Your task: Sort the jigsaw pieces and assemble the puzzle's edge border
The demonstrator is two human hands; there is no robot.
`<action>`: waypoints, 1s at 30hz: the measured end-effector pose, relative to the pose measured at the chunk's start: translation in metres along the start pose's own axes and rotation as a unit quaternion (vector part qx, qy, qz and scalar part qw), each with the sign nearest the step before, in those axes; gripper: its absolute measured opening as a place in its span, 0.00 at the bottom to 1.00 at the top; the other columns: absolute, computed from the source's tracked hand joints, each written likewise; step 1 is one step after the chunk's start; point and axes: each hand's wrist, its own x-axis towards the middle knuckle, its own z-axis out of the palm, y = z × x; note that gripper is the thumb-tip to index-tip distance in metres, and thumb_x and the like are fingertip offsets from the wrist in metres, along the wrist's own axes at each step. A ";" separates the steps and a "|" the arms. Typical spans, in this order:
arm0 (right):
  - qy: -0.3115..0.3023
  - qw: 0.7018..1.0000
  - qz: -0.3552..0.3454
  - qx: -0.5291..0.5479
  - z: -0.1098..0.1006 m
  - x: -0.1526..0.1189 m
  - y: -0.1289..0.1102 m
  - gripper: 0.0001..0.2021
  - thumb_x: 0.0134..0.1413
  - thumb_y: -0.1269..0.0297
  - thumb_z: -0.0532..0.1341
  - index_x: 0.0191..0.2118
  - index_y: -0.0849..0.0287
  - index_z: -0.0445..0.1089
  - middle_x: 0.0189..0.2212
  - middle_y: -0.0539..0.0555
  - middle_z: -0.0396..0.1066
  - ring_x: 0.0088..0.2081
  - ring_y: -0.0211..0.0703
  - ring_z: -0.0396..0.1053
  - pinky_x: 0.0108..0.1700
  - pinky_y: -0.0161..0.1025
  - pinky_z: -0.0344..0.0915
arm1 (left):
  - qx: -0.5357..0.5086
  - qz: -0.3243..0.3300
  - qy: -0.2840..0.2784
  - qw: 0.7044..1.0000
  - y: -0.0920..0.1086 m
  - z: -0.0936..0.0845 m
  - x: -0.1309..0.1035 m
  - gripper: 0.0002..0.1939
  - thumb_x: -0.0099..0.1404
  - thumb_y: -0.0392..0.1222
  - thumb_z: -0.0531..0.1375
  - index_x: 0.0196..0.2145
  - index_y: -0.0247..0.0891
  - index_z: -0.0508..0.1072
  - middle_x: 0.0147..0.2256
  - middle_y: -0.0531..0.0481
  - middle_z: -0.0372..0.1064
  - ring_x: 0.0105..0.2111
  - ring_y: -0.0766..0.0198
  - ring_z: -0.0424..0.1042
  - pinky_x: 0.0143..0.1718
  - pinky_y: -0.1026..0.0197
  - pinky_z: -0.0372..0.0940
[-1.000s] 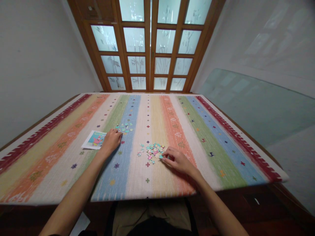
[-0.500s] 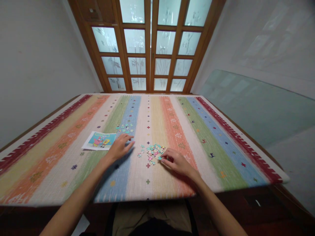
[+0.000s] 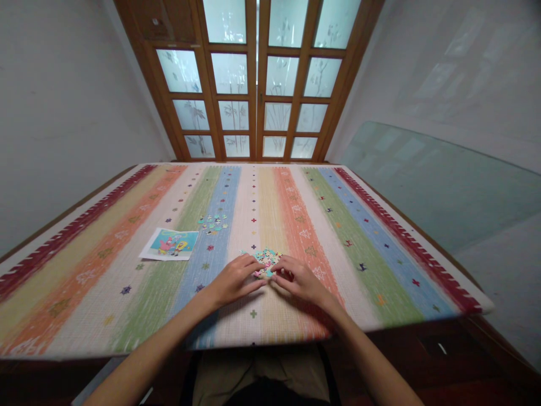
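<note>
A pile of small puzzle pieces (image 3: 267, 257) in teal, pink and yellow lies on the striped cloth near the front middle. My left hand (image 3: 239, 277) reaches over the pile's left edge, its thumb and fingers apart with nothing visible between them. At the right edge is my right hand (image 3: 296, 276), fingers bent and pinched together by the pieces; what they hold, if anything, is too small to name. Both hands' fingertips are close to each other. Farther back on the left, a second group of pieces (image 3: 214, 223) is spread out beside a printed cartoon picture (image 3: 169, 245).
The striped tablecloth (image 3: 333, 237) covers a wide table, whose front edge runs just before my body. Wooden doors with glass panes (image 3: 276, 84) stand behind it. A pale green glass panel (image 3: 439, 186) leans at the right wall.
My left hand has moved right and nearer to me, from beside the picture to the pile. My right hand has barely moved; its fingertips remain at the pile.
</note>
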 end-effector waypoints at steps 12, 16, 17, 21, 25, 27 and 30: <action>-0.013 1.000 -0.014 -0.001 -0.002 0.002 -0.003 0.02 0.62 0.68 0.64 0.40 0.57 0.74 0.31 0.51 0.70 0.31 0.41 0.66 0.35 0.37 0.64 | 0.019 0.033 0.005 0.999 0.003 0.006 0.006 0.09 0.76 0.42 0.56 0.42 0.38 0.74 0.36 0.46 0.73 0.37 0.59 0.70 0.39 0.58 0.67; -0.007 1.000 -0.025 0.006 0.001 0.003 -0.001 0.02 0.62 0.67 0.64 0.41 0.57 0.73 0.32 0.51 0.70 0.31 0.40 0.66 0.34 0.37 0.63 | 0.024 0.026 0.001 0.999 0.001 0.007 0.007 0.08 0.75 0.42 0.57 0.41 0.38 0.75 0.35 0.46 0.74 0.37 0.58 0.71 0.39 0.58 0.66; -0.008 1.000 -0.025 0.010 0.001 0.004 -0.001 0.02 0.62 0.67 0.64 0.40 0.57 0.73 0.32 0.51 0.70 0.30 0.40 0.66 0.33 0.36 0.63 | 0.025 0.024 -0.001 0.999 -0.001 0.007 0.007 0.08 0.74 0.42 0.57 0.41 0.38 0.75 0.35 0.46 0.74 0.37 0.58 0.71 0.39 0.58 0.66; -0.009 1.000 -0.011 0.021 0.003 0.007 -0.001 0.02 0.61 0.67 0.65 0.39 0.56 0.73 0.31 0.50 0.70 0.29 0.39 0.66 0.32 0.36 0.63 | 0.021 0.023 -0.015 0.999 -0.005 0.004 0.007 0.07 0.73 0.42 0.58 0.41 0.38 0.75 0.34 0.46 0.74 0.36 0.58 0.70 0.38 0.57 0.66; -0.009 1.000 -0.003 0.019 0.005 0.012 -0.002 0.03 0.61 0.67 0.64 0.40 0.56 0.74 0.31 0.51 0.70 0.29 0.39 0.66 0.32 0.36 0.63 | 0.022 0.024 -0.022 0.999 -0.008 0.001 0.007 0.08 0.73 0.42 0.57 0.40 0.38 0.75 0.34 0.47 0.74 0.36 0.58 0.70 0.39 0.57 0.66; -0.003 1.000 -0.004 0.022 0.006 0.013 -0.002 0.06 0.61 0.66 0.65 0.44 0.56 0.75 0.34 0.52 0.71 0.30 0.39 0.66 0.33 0.36 0.64 | 0.030 0.021 -0.025 0.999 -0.012 -0.002 0.007 0.08 0.73 0.41 0.57 0.40 0.39 0.75 0.34 0.47 0.73 0.36 0.58 0.70 0.39 0.57 0.65; 0.016 0.999 0.013 0.033 0.004 0.013 -0.002 0.14 0.62 0.64 0.65 0.52 0.57 0.74 0.40 0.54 0.69 0.30 0.38 0.66 0.34 0.37 0.65 | 0.058 0.005 -0.025 0.998 -0.027 -0.011 0.009 0.08 0.73 0.42 0.57 0.42 0.39 0.75 0.35 0.46 0.73 0.38 0.58 0.70 0.40 0.57 0.65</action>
